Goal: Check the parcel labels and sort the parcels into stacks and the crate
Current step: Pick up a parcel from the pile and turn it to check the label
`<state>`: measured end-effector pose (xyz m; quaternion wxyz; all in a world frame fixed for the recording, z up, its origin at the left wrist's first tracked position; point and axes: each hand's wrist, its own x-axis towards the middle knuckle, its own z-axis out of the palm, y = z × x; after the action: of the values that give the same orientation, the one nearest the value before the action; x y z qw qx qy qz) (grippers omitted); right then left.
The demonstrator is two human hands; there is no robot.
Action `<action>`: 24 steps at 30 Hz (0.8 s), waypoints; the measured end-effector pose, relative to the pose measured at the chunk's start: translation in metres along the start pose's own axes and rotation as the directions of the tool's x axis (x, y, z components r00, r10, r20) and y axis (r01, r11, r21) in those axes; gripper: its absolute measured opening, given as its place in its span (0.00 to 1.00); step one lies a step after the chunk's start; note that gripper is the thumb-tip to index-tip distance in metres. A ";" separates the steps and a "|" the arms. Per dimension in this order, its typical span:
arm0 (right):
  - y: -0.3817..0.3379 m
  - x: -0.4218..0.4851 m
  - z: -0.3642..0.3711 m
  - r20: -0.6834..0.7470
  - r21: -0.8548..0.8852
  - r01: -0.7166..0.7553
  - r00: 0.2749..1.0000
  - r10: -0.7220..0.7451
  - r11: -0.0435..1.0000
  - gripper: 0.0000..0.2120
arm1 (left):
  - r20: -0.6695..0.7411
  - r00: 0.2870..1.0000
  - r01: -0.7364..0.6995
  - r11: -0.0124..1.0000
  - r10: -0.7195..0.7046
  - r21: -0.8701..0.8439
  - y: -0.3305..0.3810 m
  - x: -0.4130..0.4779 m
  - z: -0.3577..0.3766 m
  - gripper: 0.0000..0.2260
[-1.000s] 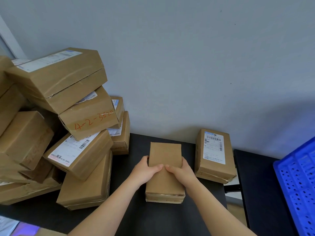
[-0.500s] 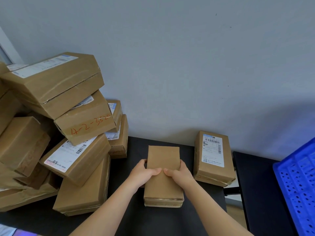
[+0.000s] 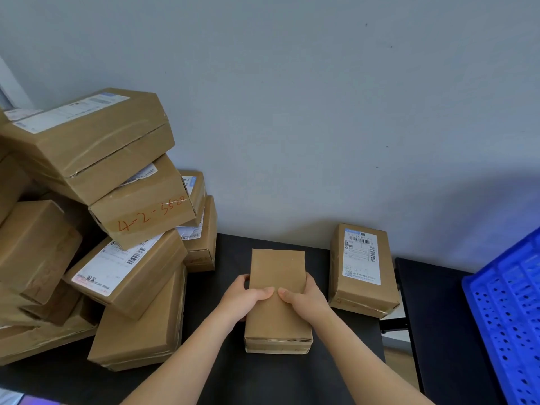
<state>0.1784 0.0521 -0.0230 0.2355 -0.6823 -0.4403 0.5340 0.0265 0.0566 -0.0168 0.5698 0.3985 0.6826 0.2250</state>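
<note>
Two grips on an unlabelled parcel, lower centre of the frame.
The brown parcel [image 3: 277, 317] lies flat on the black table [image 3: 292, 381], its upper face bare. The left grip [image 3: 245, 296] and right grip [image 3: 304, 299] curl round its long sides, thumbs on top. It looks stiff, taped and probably light. Holding it by these side edges should suit flipping it to find the label.

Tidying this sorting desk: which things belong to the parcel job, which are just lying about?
Job: plain parcel gripped by left hand and right hand, labelled parcel, parcel pile, blue crate.
Lying about: black table, purple item at near-left edge.
</note>
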 end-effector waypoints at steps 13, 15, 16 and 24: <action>-0.003 -0.015 0.006 -0.053 -0.030 0.021 0.998 -0.023 0.999 0.34 | 0.035 0.999 -0.022 0.997 0.025 -0.076 -0.014 -0.012 -0.001 0.29; -0.005 -0.015 0.006 -0.043 0.033 0.003 0.999 -0.002 0.999 0.31 | 0.002 0.999 -0.048 0.994 0.048 -0.103 -0.014 -0.013 -0.005 0.28; -0.006 -0.016 0.006 -0.040 0.062 -0.003 0.999 0.006 0.998 0.30 | -0.007 0.999 -0.054 0.992 0.054 -0.115 -0.014 -0.013 -0.007 0.28; -0.014 -0.016 0.006 -0.052 0.101 0.015 0.999 -0.010 0.995 0.30 | -0.096 0.985 -0.152 0.983 0.143 -0.099 -0.010 -0.012 -0.013 0.23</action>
<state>0.1670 0.0443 -0.0060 0.2844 -0.6803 -0.4107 0.5364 0.0118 0.0434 -0.0143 0.5409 0.4067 0.6630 0.3200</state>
